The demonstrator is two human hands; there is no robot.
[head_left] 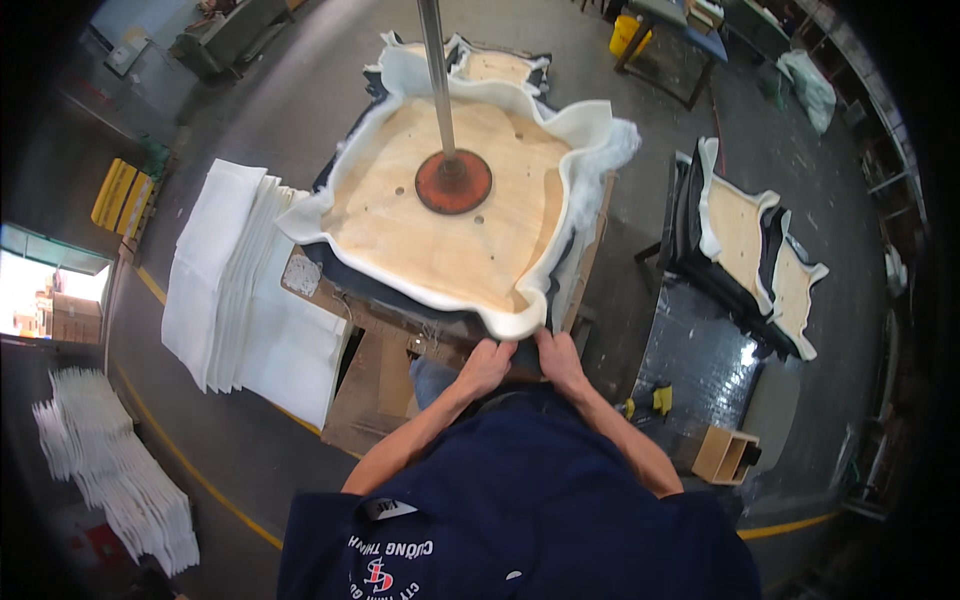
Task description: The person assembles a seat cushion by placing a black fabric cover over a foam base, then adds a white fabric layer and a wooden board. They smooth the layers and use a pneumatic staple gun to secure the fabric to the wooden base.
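Observation:
A plywood seat panel (455, 235) lies face down on a work stand, ringed by white foam padding (500, 320) over dark fabric (400, 295). A metal pole ending in a round red press plate (453, 181) pins the panel at its middle. My left hand (487, 366) and my right hand (558, 360) sit side by side at the near edge, fingers curled around the dark fabric just under the foam rim.
A stack of white sheets (240, 290) lies to the left. More upturned seat panels (760, 250) rest on a dark table at right, another (490, 65) behind. A small wooden box (725, 452), a yellow bin (625, 35) and white stacks (110, 470) stand around.

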